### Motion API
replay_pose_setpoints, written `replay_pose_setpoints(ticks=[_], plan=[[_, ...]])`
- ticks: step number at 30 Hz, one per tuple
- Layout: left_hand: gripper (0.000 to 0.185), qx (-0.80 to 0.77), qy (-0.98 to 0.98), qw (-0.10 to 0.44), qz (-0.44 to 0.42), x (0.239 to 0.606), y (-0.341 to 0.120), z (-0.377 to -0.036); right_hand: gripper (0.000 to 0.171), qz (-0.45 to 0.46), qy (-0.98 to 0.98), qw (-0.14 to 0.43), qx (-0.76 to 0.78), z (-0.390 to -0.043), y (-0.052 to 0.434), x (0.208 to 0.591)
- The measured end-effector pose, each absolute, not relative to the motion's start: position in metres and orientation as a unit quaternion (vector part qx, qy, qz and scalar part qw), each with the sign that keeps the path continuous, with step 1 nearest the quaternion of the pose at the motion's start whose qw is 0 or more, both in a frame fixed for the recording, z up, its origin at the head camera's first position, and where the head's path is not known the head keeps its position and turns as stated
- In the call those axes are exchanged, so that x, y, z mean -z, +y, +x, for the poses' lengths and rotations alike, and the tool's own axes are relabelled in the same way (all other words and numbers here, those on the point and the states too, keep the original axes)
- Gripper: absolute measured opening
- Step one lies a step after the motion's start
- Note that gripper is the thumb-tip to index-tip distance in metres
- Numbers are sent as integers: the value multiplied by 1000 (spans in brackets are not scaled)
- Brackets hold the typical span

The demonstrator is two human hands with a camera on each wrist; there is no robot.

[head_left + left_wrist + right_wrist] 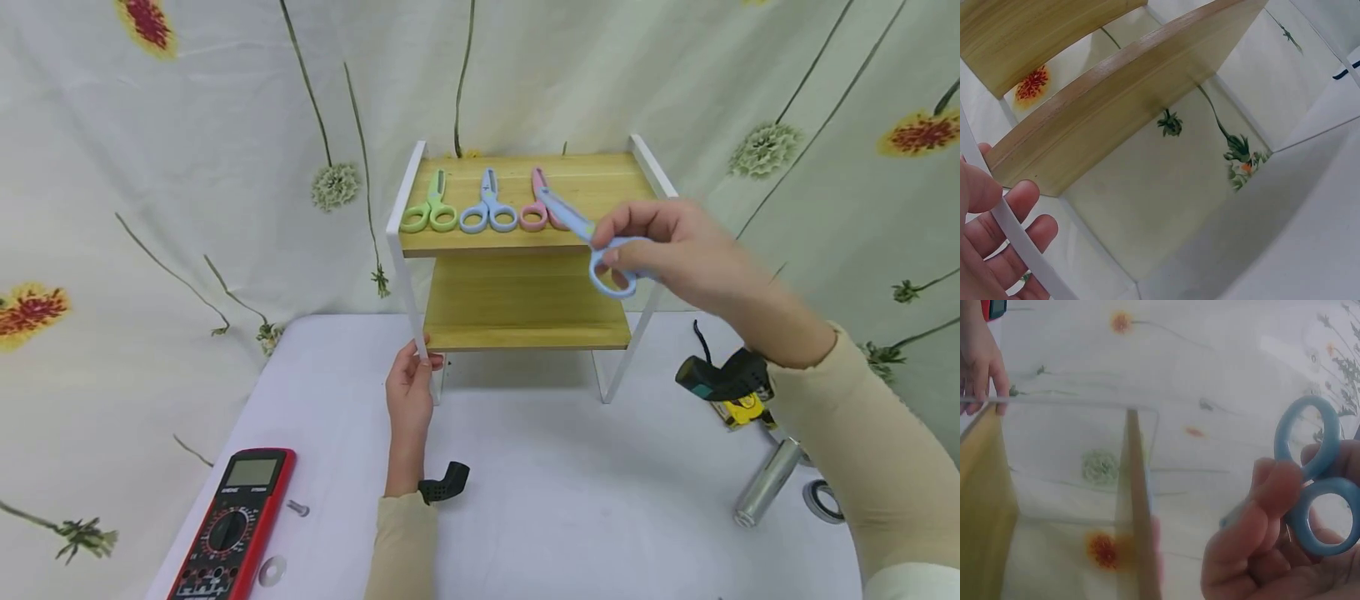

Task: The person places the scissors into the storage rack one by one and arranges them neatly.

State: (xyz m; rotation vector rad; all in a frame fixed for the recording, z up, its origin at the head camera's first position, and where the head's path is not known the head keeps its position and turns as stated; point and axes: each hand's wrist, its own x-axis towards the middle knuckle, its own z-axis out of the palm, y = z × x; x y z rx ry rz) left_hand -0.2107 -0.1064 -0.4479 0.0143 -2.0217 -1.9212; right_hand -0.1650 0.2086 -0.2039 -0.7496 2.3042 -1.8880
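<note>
My right hand (pixel 667 250) pinches blue scissors (pixel 567 215) by the handles, in front of the right part of the top shelf (pixel 592 175). Their blades point up and left, overlapping pink scissors (pixel 533 212) in the head view. Green scissors (pixel 435 204) and another blue pair (pixel 489 204) lie on that same shelf, to the left. My left hand (pixel 408 387) grips the white frame (pixel 408 292) of the two-tier wooden rack at its left front leg. In the left wrist view, fingers (pixel 1041 231) wrap round that white bar beside the lower shelf (pixel 1135 81).
A red and black multimeter (pixel 232 525) lies at the table's left, with a bolt (pixel 297 507) and a washer (pixel 272 570) beside it. On the right are a metal cylinder (pixel 768 483), a roll of tape (pixel 823 500) and a yellow tape measure (pixel 738 411). Flowered cloth hangs behind.
</note>
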Motion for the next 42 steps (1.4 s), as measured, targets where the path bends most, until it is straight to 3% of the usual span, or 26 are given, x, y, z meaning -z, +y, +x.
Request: replay_pose_setpoints(ticks=[3,10,18,35,42], plan=[[36,681,-711,174,6,449,-107,-210,9,-175,810,-16,560,-176,206,187],[36,689,-704,172,4,450,-107,-211,24,-117,950,-144,250,-211,195,174],[35,686,-708,168,4,450,-107,-210,31,-100,971,-131,172,-232,194,182],[35,689,-705,171,2,449,-109,-212,30,-77,978,-150,121,-233,190,192],[36,687,-707,168,1,448,-108,-210,41,-105,972,-154,144,-228,195,192]])
